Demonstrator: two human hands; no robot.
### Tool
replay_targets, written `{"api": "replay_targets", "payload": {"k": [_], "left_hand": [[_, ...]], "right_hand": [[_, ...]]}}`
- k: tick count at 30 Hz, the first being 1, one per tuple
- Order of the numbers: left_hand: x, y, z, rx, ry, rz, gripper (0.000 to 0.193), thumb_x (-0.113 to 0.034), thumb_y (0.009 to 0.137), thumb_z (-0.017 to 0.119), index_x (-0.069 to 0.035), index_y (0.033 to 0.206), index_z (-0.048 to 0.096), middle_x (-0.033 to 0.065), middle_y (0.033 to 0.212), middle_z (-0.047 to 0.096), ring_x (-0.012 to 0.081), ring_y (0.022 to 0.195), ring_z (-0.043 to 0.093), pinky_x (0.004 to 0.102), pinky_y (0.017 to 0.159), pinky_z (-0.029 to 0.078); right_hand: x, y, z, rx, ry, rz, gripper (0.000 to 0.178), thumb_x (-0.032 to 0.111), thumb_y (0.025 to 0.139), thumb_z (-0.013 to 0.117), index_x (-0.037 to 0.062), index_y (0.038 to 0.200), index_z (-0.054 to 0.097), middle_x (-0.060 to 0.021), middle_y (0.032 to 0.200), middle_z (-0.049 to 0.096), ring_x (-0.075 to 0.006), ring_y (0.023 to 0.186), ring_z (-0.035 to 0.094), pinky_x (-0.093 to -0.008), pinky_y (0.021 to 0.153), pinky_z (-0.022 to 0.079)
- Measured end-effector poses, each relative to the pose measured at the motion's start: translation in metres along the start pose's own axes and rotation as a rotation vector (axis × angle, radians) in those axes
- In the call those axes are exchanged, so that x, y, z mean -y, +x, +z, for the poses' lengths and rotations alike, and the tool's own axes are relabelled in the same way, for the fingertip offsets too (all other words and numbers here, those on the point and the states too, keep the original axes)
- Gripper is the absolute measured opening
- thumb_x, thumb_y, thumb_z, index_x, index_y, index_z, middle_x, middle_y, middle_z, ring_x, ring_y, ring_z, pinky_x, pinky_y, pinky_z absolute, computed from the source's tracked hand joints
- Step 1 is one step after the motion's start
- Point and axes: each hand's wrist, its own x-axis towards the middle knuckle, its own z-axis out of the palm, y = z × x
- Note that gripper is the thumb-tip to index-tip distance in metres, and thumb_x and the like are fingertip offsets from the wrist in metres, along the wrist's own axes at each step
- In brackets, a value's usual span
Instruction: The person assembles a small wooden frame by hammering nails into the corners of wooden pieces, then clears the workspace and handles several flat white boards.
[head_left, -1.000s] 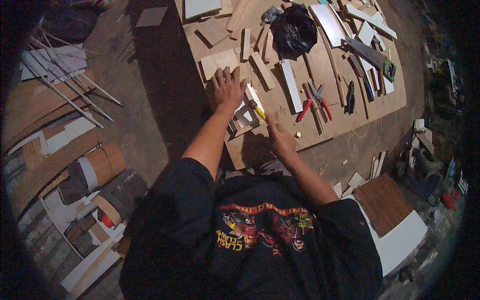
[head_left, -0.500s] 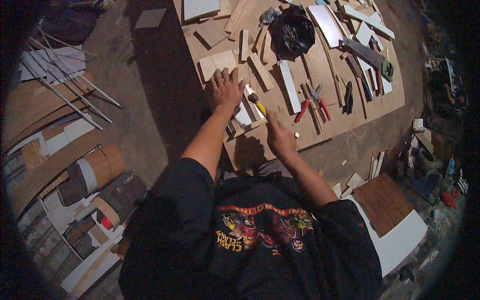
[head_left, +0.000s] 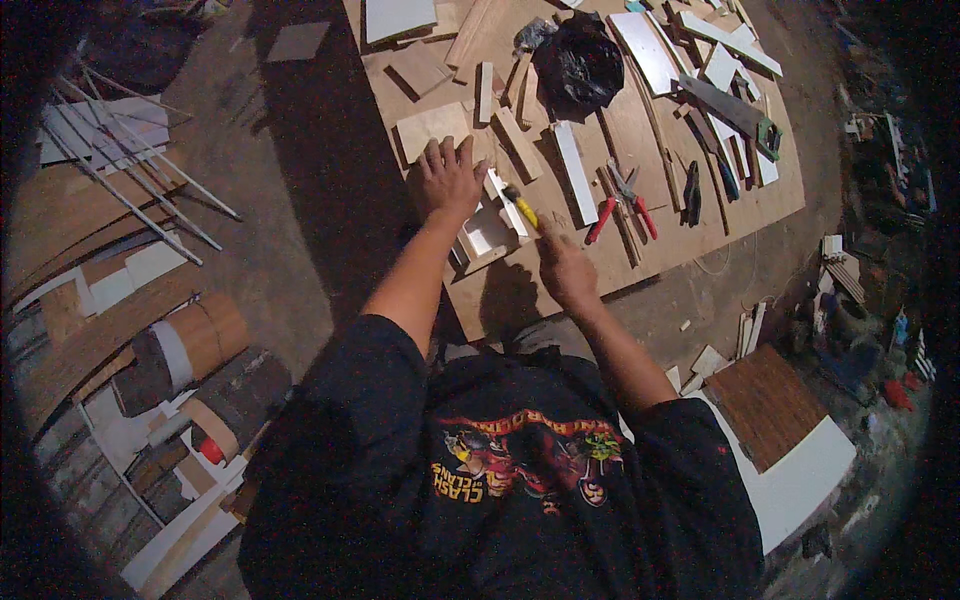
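Left hand [head_left: 450, 182] lies palm down while right hand [head_left: 568, 272] curls tight

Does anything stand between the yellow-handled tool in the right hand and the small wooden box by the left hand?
Nothing visible does: the yellow-handled tool in the right hand has its head at the right side of the small wooden box. The left hand lies left of that head, not between.

Woodworking shop — handsaw [head_left: 722, 105], offcuts [head_left: 516, 143]
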Motion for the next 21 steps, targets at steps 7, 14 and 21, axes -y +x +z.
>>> {"api": "replay_targets", "payload": {"k": [7,14,21], "left_hand": [[0.013,-0.015,-0.02,-0.064,-0.273,-0.034,0.051,-0.04,0.1,0.054,-0.012,0.143,0.048,0.0193,0.142,0.043,0.041,0.138,0.033,0.056,0.114,0.026],[0.031,-0.13,0.014,-0.206,-0.66,-0.605,0.041,-0.031,0.102,0.053,-0.005,0.134,0.051,0.023,0.128,0.05,0.041,0.119,0.05,0.0487,0.101,0.041],[0.0,-0.142,-0.002,0.08,-0.811,-0.777,0.045,-0.037,0.105,0.049,0.001,0.126,0.058,0.0213,0.112,0.063,0.0365,0.109,0.059,0.0441,0.096,0.045]], "right_hand": [[-0.051,0.018,0.017,-0.176,-0.085,0.054,0.069,0.015,0.091,0.062,0.0268,0.154,0.036,-0.0232,0.108,0.059,-0.0443,0.087,0.064,-0.0531,0.066,0.052],[-0.042,0.043,0.027,-0.331,-0.28,-0.111,0.056,0.021,0.091,0.064,0.0174,0.145,0.049,-0.0204,0.109,0.059,-0.0368,0.097,0.061,-0.0486,0.077,0.053],[0.01,0.049,0.044,-0.042,0.067,-0.044,0.054,0.034,0.086,0.073,0.0077,0.131,0.058,-0.0219,0.105,0.061,-0.0413,0.098,0.061,-0.0503,0.083,0.052]]}}
